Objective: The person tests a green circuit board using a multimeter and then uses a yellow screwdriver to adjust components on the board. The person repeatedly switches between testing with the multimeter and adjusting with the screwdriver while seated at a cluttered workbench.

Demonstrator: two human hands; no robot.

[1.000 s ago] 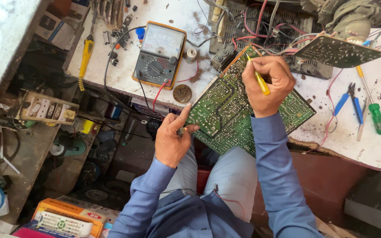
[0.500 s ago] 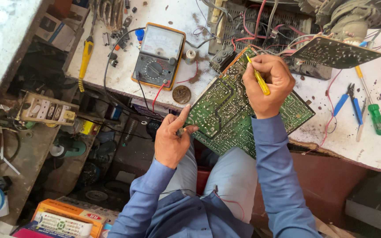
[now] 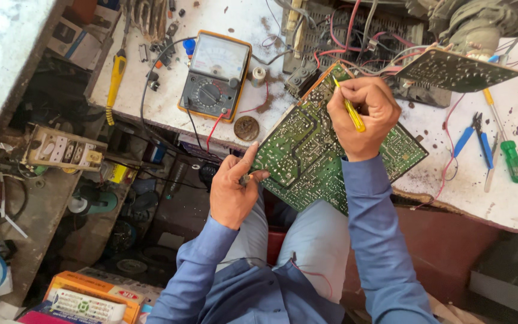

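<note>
1. Stained white workbench (image 3: 169, 90) spreads behind a seated person in blue sleeves
2. Nearest, the left hand (image 3: 233, 191) pinches the lower corner of a green circuit board (image 3: 307, 150), thumb and fingers closed on its edge
3. That board tilts over the bench edge, its long axis running from lower left to upper right
4. Right hand (image 3: 364, 117) is clenched around a yellow tool (image 3: 350, 109), tip pointing up-left at the board's top end
5. Farther back sits an orange-cased analogue meter (image 3: 214, 75)
</note>
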